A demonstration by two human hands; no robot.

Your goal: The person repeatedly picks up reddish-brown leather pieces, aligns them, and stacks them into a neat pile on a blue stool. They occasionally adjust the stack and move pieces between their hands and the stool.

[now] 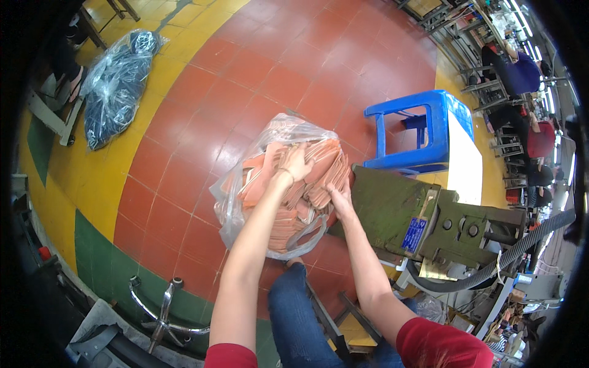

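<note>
A clear plastic bag (232, 211) in front of me is full of stacked thin, flat, salmon-pink pieces (261, 184); their material I cannot tell for sure. Across the upper part of the pieces lies my left hand (297, 164), its fingers stretched out. At the right side of the bag, my right hand (341, 199) is closed round the edge of a stack of pink pieces (328, 178), thumb in front and the other fingers partly hidden behind. More pieces stand in rows in the lower half of the bag, below both hands.
Close on the right stands a green metal machine (386, 208) with a grey corrugated hose (521, 248). Behind it is a blue plastic stool (408, 161) with a pale board (464, 159). A bag of dark material (119, 92) lies far left; a chrome chair base (162, 316) stands near left. Several people sit far right.
</note>
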